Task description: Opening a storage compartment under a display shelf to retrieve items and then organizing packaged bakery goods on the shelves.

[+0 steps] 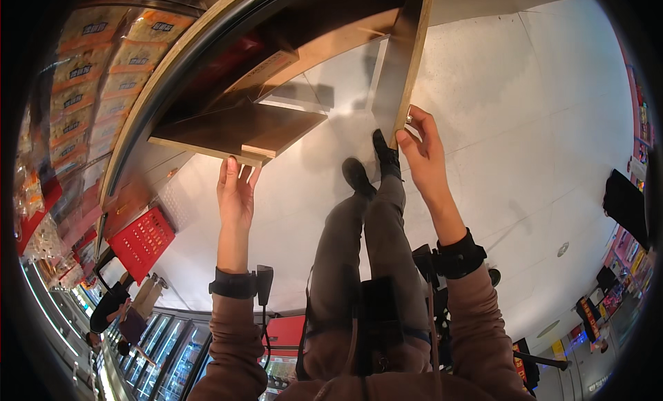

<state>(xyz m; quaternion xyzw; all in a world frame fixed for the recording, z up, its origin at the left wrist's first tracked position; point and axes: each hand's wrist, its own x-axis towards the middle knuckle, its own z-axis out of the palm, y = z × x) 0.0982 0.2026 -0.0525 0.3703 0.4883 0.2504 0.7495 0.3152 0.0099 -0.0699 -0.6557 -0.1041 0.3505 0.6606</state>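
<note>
My left hand (238, 194) pinches the lower corner of a dark-faced left cabinet door (233, 129) with pale plywood edges, thumb in front and fingers behind. A small wooden strip (259, 151) sits at that corner. My right hand (427, 147) grips the edge of the right cabinet door (399, 64), its fingers around a small metal fitting (409, 119). Both doors stand swung out from the cabinet under a display counter. Between them, a cardboard box (264, 69) shows in the dark interior, with a red thing (241, 48) behind it, partly hidden.
Packaged snacks (93, 75) fill the counter top at the left. A red perforated basket or panel (145, 243) is beyond my left arm. Two people (121, 308) stand by glass-fronted coolers (160, 349). My shoes (357, 174) are close to the right door on the pale floor (507, 142).
</note>
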